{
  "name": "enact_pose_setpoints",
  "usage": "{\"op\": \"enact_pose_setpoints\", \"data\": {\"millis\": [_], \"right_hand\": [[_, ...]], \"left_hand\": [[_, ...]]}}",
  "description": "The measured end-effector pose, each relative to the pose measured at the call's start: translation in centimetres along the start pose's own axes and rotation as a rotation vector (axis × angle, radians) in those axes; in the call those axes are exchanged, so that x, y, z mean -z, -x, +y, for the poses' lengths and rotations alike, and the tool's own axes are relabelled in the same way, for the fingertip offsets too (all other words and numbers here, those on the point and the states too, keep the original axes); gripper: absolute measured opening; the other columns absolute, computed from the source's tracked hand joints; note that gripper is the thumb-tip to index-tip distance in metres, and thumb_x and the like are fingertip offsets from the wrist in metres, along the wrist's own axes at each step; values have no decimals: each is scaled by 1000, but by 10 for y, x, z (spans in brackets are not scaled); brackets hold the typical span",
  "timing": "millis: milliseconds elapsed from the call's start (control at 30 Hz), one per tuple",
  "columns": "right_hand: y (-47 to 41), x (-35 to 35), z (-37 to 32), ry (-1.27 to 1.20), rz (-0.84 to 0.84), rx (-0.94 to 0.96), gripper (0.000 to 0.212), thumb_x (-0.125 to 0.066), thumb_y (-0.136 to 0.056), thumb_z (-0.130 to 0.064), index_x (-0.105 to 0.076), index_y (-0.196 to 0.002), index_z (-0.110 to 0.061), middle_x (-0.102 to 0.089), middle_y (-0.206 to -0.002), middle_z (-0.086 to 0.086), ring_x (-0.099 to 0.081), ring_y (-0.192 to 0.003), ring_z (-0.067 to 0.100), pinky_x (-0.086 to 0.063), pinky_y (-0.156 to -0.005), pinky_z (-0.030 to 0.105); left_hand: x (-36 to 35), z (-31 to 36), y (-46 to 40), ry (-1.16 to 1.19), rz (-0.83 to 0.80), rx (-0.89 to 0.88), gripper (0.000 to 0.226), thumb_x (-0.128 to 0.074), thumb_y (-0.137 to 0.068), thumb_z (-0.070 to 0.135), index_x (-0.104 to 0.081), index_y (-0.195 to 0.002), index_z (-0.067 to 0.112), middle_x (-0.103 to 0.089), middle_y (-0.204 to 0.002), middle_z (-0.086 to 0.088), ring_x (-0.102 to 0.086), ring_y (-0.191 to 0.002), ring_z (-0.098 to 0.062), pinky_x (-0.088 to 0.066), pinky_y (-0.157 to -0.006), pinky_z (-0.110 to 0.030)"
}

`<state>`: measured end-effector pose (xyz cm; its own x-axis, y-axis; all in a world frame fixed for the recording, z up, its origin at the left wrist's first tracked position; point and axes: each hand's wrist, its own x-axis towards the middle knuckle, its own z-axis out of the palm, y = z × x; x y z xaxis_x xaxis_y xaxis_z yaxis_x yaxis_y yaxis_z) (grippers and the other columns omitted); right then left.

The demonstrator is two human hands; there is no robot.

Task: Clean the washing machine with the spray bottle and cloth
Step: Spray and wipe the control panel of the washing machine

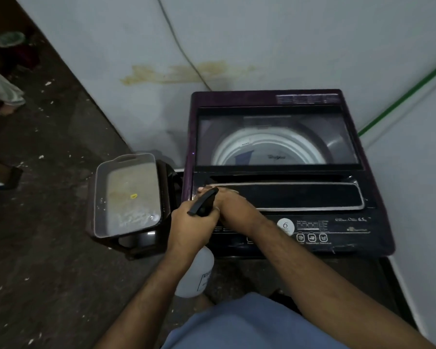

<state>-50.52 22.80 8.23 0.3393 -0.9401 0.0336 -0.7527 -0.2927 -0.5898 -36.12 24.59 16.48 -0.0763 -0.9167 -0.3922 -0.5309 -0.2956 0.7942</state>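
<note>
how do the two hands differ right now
The left hand is curled round the neck of the spray bottle and held off the machine; the right hand lies on the washing machine top by the lid's front edge, holding no bottle. A cloth under it cannot be made out. Both are bare.

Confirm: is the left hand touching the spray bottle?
Touching. The head view shows the left hand curled round the neck of the spray bottle, just below its black trigger head.
</note>
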Motion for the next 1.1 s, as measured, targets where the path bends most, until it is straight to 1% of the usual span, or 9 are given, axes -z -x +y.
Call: {"op": "enact_pose_setpoints", "data": {"millis": [133,267,367,500,700,833,933,1000,1100], "right_hand": [[9,0,13,12,-8,-86,46,-64,-95,-15,-57,-140,-21,-61,-141,-1,-51,-134,16,-39,-115,36],[14,10,22,18,30,-51,40,-61,-97,-17,-60,-138,-21,-60,-143,-2,-48,-139,15,-35,-119,37],[25,25,41,70,84,-40,44,-62,-99,-18,-58,-142,-24,-55,-150,-2,-38,-147,12,-30,-122,36],[54,40,73,63,119,-61,50,-66,-97,-14,-57,-145,-25,-51,-154,-3,-35,-150,15,-29,-122,37],[115,64,114,5,210,-213,46,-49,-99,-37,-60,-142,-24,-55,-150,-3,-38,-148,13,-27,-123,34],[152,90,151,32,255,-295,47,-64,-94,-29,-62,-140,-22,-59,-147,-1,-44,-143,15,-33,-120,34],[164,113,171,-48,240,-420,52,-74,-88,-20,-63,-138,-27,-59,-144,-2,-50,-137,14,-38,-117,35],[169,132,178,-195,287,-474,45,-67,-90,-9,-65,-132,-24,-62,-136,-3,-55,-126,10,-42,-111,26],[178,162,184,-230,460,-388,34,-53,-100,-2,-66,-130,-12,-61,-132,3,-57,-119,13,-44,-102,17]], "left_hand": [[-16,13,1,5,-18,-35,13,-74,-92,23,-73,-99,11,-69,-75,-2,-65,-60,-13,-48,-55,-21],[-31,25,6,40,0,-20,10,-74,-92,20,-73,-90,10,-71,-73,-4,-63,-56,-13,-47,-48,-19],[-48,34,11,34,-6,-16,15,-74,-90,16,-69,-75,16,-69,-65,-8,-62,-55,-19,-51,-51,-32],[-85,51,17,0,-36,-8,15,-74,-89,19,-72,-75,13,-73,-69,-13,-67,-59,-29,-60,-60,-48],[-158,91,24,-101,-152,-20,15,-74,-91,20,-69,-78,14,-75,-75,-12,-73,-69,-29,-62,-66,-40],[-206,117,33,-86,-202,-17,19,-77,-91,20,-63,-79,25,-75,-81,-10,-73,-68,-29,-61,-64,-38],[-231,132,34,-97,-223,-37,12,-77,-92,24,-69,-84,19,-75,-78,-9,-68,-60,-22,-58,-59,-34],[-241,142,32,-98,-220,-29,15,-76,-93,26,-71,-82,16,-76,-75,-12,-65,-52,-19,-55,-52,-31],[-248,151,27,-121,-173,-8,13,-74,-90,20,-72,-81,11,-76,-76,-16,-65,-52,-24,-54,-49,-31]]}}
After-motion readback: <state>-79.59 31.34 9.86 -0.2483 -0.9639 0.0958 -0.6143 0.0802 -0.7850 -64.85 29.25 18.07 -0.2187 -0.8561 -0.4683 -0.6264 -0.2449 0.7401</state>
